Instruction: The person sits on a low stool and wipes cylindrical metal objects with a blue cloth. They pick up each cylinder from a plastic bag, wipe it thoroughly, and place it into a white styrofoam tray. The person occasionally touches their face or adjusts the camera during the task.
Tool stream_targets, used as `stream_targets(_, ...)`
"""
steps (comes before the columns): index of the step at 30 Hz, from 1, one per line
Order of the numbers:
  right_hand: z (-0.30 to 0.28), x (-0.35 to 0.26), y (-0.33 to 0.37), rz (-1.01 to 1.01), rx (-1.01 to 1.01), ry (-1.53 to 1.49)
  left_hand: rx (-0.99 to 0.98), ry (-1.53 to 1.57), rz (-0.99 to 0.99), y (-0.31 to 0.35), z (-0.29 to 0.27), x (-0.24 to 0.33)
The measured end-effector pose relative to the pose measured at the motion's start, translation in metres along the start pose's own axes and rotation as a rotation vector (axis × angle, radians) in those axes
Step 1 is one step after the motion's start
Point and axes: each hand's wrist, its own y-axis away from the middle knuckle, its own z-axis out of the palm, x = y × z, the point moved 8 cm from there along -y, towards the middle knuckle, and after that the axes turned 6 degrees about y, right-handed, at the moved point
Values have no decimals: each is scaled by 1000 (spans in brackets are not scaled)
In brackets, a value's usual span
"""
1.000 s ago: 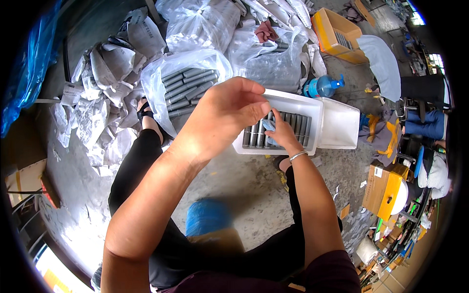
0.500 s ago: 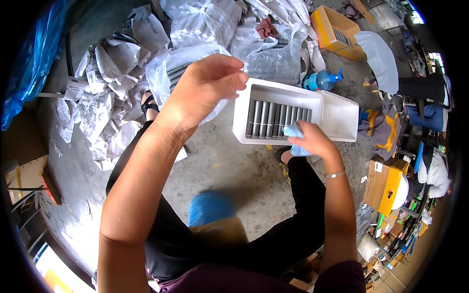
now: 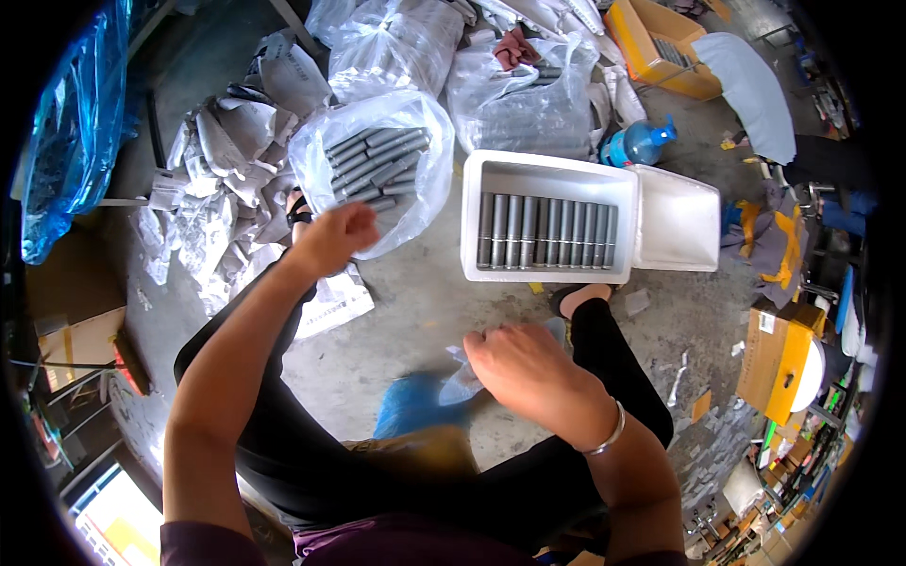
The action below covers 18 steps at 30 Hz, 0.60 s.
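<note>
My left hand (image 3: 335, 236) hovers at the near edge of a clear plastic bag (image 3: 434, 170), its fingers loosely curled and nothing visible in them. Short dark grey metal tubes (image 3: 377, 156) lie heaped inside that bag. My right hand (image 3: 528, 368) is in front of my lap, closed on a pale blue cloth (image 3: 460, 385) that hangs from the fingers; part of the cloth is hidden behind the hand. Ahead of it stands a white foam box (image 3: 472, 217) holding a row of upright-looking grey tubes (image 3: 547, 231) laid side by side. Neither hand touches the box.
The box's white lid (image 3: 678, 222) adjoins its right side. Behind stand more full plastic bags (image 3: 519, 113) and a blue water bottle (image 3: 637, 144). Crumpled paper (image 3: 217, 170) covers the floor at left. Cardboard boxes (image 3: 774, 363) stand at right. A blue-covered object (image 3: 411, 406) sits between my legs.
My left hand has moved left and down from above the box to the bag. The right hand has pulled the cloth out of the box, back toward my lap. The row of tubes now shows fully.
</note>
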Motion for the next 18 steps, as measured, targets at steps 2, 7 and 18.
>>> stream_targets(2, -1, -1, 0, -43, 21, -42, -133, -290, -60, -1, 15, -67)
stream_targets(7, -1, 6, 7, -40, -13, -93, -172, -470, -9, -45, 39, -152)
stream_targets(18, -5, 66, 17, 269, -96, -289, 656, -427, -84, -174, -2, -145)
